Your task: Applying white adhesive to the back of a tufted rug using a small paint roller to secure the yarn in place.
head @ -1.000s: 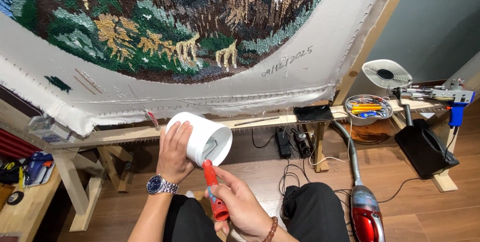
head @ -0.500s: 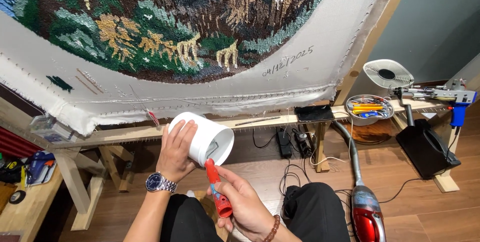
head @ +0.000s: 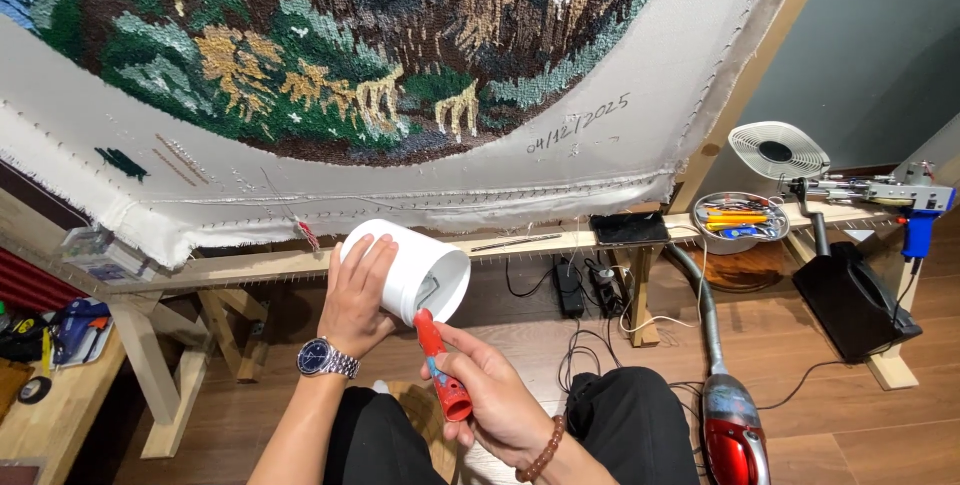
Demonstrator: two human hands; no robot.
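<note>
- Left hand (head: 358, 290) wraps the white tub (head: 410, 272), tilted below the frame rail (head: 520, 242), mouth toward the person.
- Right hand (head: 490, 395) is closed on the red-handled tool (head: 442, 365), its tip inside the tub; the blade is probably a spatula.
- Scrape along the inner wall with the tub steady.
- Open room lies below the rail; the tufted cloth (head: 600, 160) hangs close above.
</note>
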